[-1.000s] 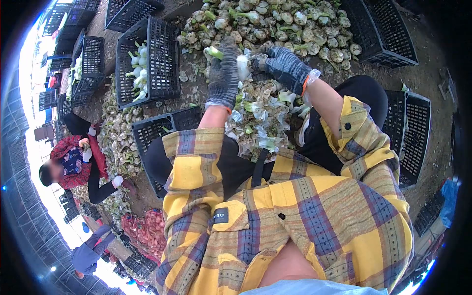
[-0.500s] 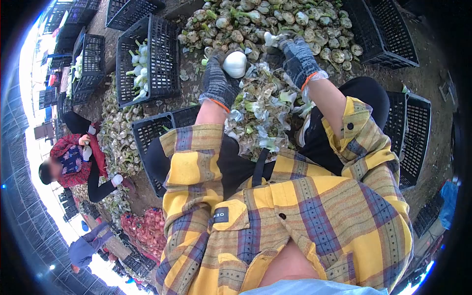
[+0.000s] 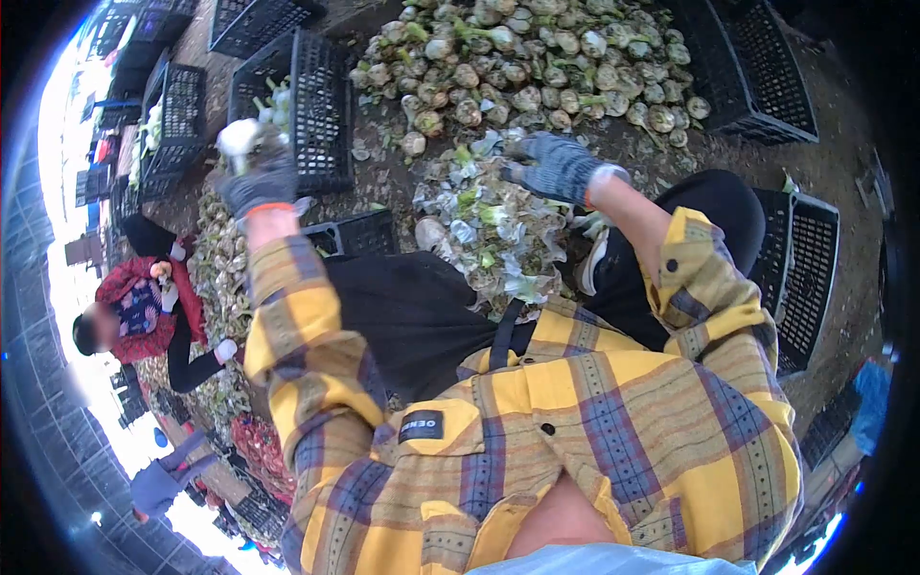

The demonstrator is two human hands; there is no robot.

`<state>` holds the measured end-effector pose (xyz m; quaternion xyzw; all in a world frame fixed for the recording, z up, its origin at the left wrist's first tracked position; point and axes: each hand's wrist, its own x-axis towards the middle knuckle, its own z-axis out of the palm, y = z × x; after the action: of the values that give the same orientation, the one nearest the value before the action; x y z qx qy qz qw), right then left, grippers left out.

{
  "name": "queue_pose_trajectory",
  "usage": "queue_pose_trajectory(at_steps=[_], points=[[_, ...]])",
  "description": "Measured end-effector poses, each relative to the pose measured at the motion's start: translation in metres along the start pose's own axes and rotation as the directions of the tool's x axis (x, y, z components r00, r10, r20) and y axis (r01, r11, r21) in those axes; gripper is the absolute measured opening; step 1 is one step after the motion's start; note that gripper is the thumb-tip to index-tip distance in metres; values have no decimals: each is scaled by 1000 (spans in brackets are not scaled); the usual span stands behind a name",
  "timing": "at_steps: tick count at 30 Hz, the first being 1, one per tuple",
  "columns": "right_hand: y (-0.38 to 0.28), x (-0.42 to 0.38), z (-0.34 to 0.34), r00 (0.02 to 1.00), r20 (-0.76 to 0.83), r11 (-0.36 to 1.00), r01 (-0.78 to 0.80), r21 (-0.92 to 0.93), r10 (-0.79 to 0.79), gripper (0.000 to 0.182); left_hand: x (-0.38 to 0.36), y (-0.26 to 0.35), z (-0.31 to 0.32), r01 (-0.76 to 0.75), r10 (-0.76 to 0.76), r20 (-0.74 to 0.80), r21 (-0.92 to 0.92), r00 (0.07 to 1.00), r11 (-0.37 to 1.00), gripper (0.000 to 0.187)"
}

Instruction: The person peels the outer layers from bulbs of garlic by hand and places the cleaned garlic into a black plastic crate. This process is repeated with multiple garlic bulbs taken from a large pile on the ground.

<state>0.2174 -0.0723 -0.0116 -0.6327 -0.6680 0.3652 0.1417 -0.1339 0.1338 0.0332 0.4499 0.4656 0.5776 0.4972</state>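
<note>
Probably firm yet bruisable, the round white bulb [image 3: 238, 137] suits cupping round its sides; the grey-gloved left hand [image 3: 259, 182] holds it, while the grey-gloved right hand [image 3: 554, 167] half-curls, contents unclear.

A seated co-worker [image 3: 144, 311] on the left, a blue plastic sheet [image 3: 870, 407] at the far right.
The co-worker wears a patterned red jacket and dark trousers; a second person [image 3: 163, 484], in blue-grey clothes, is at lower left. Red net sacks [image 3: 261, 448] lie near them both. A black top-left crate [image 3: 257, 27] sits on the ground, near a far-left crate [image 3: 184, 103], and bright light runs down the left edge.
</note>
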Motion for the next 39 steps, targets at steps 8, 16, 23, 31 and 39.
queue_pose_trajectory(at_steps=[8,16,23,31,39], points=[[71,82,-24,909,-81,910,-413,-46,408,63,-76,-24,108,653,-602,299,-531,741,540,46],[167,121,-63,637,-449,661,-740,-125,627,76,-123,-18,177,773,-725,270,-207,634,599,36],[227,161,-60,669,-502,715,-686,-135,548,80,-129,-9,177,871,-799,352,-134,488,473,47],[185,142,-80,655,-546,684,-705,-190,523,77,-126,-22,178,857,-782,366,-101,504,505,47],[48,102,-100,807,-549,944,-318,-90,219,61,-139,-47,199,786,-723,378,-19,578,619,52]])
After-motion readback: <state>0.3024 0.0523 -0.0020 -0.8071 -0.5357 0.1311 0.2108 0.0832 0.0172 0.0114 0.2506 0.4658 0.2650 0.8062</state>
